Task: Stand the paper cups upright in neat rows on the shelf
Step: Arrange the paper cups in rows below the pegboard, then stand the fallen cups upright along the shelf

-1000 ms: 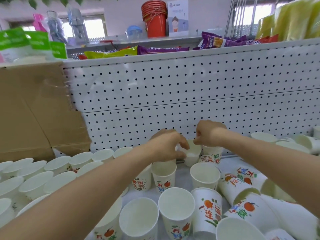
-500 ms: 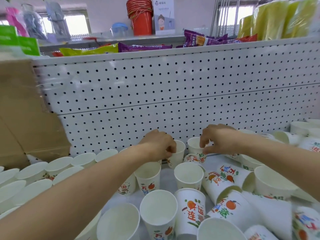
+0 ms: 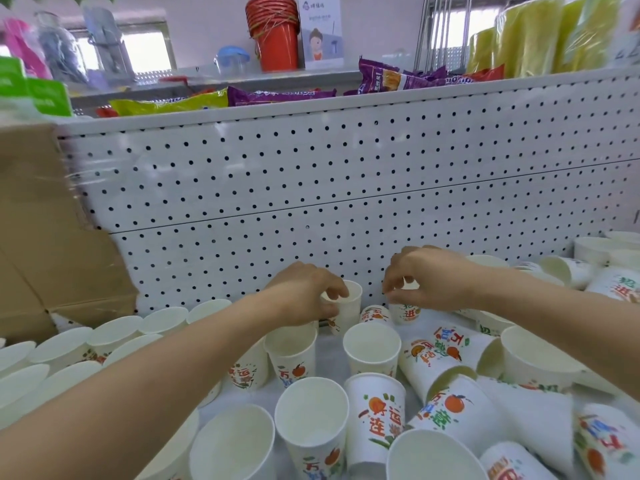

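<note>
An upright paper cup is pinched at its rim by the left hand; a second cup, marked "进", is gripped from above by the right hand, both far, beside the pegboard.

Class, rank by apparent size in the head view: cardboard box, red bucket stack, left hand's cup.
1. cardboard box
2. red bucket stack
3. cup in left hand
Buckets stand farther; true sizes unsure.
</note>
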The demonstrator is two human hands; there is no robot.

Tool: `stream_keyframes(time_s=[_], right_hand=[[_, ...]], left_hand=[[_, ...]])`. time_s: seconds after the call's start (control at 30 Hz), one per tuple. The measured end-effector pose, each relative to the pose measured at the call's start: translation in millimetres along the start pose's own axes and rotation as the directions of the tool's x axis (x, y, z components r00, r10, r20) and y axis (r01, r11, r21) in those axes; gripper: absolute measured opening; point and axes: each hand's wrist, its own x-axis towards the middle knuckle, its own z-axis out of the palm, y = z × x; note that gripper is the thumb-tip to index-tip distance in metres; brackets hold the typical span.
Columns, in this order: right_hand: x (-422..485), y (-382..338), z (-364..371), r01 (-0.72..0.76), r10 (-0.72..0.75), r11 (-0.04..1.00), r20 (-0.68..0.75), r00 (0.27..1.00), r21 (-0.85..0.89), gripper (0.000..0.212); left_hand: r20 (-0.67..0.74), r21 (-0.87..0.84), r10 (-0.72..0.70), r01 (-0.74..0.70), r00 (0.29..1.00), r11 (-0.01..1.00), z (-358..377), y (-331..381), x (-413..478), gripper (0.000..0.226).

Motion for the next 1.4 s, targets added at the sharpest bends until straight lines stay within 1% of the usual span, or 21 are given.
stream_keyframes(time_s=[0.07, 0.1, 0.17, 0.2, 0.23, 0.27, 0.33, 0.47, 0.53, 0.63, 0.7, 0.77, 0.83, 0.93, 1.0, 1.1, 1.17, 1.23, 1.27, 1.33, 1.4], right_hand=[[-4, -8, -4, -0.003, -0.020, 0.981, 0.114, 0.993, 0.194, 0.017], [-5, -11, -6, -0.015, -0.029, 0.968, 0.171, 0.985, 0.252, 0.018], [-5, -14, -6, -0.014, -0.045, 0.963, 0.214, 0.976, 0.270, 0.021], [-5, -16, -5, -0.005, -0.052, 0.965, 0.211, 0.976, 0.263, 0.021], [-3, -17, -4, 0.001, -0.056, 0.965, 0.204, 0.977, 0.263, 0.018], [-1, -17, -2, 0.003, -0.057, 0.964, 0.195, 0.979, 0.267, 0.015], [1, -17, 1, -0.015, -0.038, 0.967, 0.200, 0.979, 0.255, 0.013], [3, -25, 5, -0.035, -0.002, 0.986, 0.219, 0.976, 0.163, 0.024], [3, -30, 12, -0.029, 0.009, 0.995, 0.192, 0.981, 0.100, 0.025], [4, -34, 24, -0.026, 0.021, 0.999, 0.134, 0.991, 0.032, 0.018], [6, -31, 23, -0.095, 0.093, 0.995, 0.102, 0.990, 0.017, 0.017], [8, -27, 17, -0.204, 0.199, 0.977, 0.088, 0.976, 0.055, 0.018], [9, -22, 10, -0.327, 0.308, 0.927, 0.125, 0.943, 0.186, 0.017], [10, -18, 5, -0.490, 0.433, 0.777, 0.231, 0.871, 0.395, 0.015], [10, -16, 6, -0.567, 0.488, 0.706, 0.288, 0.824, 0.425, 0.018], [11, -16, 9, -0.631, 0.544, 0.666, 0.321, 0.776, 0.397, 0.019], [12, -14, 10, -0.619, 0.548, 0.687, 0.288, 0.785, 0.380, 0.020], [12, -12, 11, -0.580, 0.533, 0.732, 0.230, 0.814, 0.357, 0.020], [10, -11, 11, -0.554, 0.524, 0.768, 0.184, 0.832, 0.322, 0.019], [7, -10, 12, -0.495, 0.494, 0.851, 0.051, 0.868, 0.178, 0.019], [3, -11, 10, -0.406, 0.411, 0.911, -0.080, 0.908, 0.080, 0.023]], left_hand=[[-0.055, -0.060, 0.031, -0.035, 0.998, 0.998, -3, 3, -5, 0.030], [-0.089, -0.144, 0.061, -0.074, 0.994, 0.987, -4, 7, -9, 0.026], [-0.081, -0.403, 0.115, -0.138, 0.990, 0.905, -9, 17, -18, 0.018], [-0.041, -0.499, 0.125, -0.129, 0.991, 0.857, -11, 23, -22, 0.019], [0.001, -0.538, 0.120, -0.100, 0.993, 0.837, -13, 27, -24, 0.023], [0.037, -0.521, 0.102, -0.068, 0.994, 0.851, -13, 30, -25, 0.026], [0.077, -0.399, 0.054, -0.019, 0.996, 0.917, -10, 32, -23, 0.028], [0.122, -0.227, 0.006, 0.022, 0.992, 0.974, -5, 34, -19, 0.015], [0.086, -0.142, -0.007, 0.019, 0.996, 0.990, -6, 33, -18, 0.014], [0.015, -0.036, -0.028, 0.029, 0.999, 0.999, -9, 29, -18, 0.012], [-0.005, -0.022, -0.043, 0.043, 0.999, 0.999, -9, 25, -17, 0.012], [-0.001, -0.019, -0.051, 0.051, 0.999, 0.999, -8, 23, -17, 0.012], [-0.011, -0.003, -0.063, 0.063, 0.998, 0.998, -7, 22, -16, 0.014], [-0.048, 0.028, -0.100, 0.102, 0.994, 0.994, -5, 20, -13, 0.015], [-0.062, 0.053, -0.123, 0.127, 0.990, 0.991, -4, 19, -11, 0.013], [-0.057, 0.085, -0.138, 0.143, 0.989, 0.986, -2, 17, -9, 0.009], [-0.058, 0.100, -0.135, 0.140, 0.989, 0.985, -2, 17, -8, 0.012], [-0.070, 0.111, -0.129, 0.136, 0.989, 0.984, -2, 17, -8, 0.015], [-0.075, 0.113, -0.130, 0.138, 0.989, 0.984, -2, 18, -8, 0.016], [-0.087, 0.106, -0.143, 0.152, 0.986, 0.983, -1, 17, -8, 0.019], [-0.126, 0.079, -0.144, 0.155, 0.981, 0.985, 0, 17, -9, 0.020]])
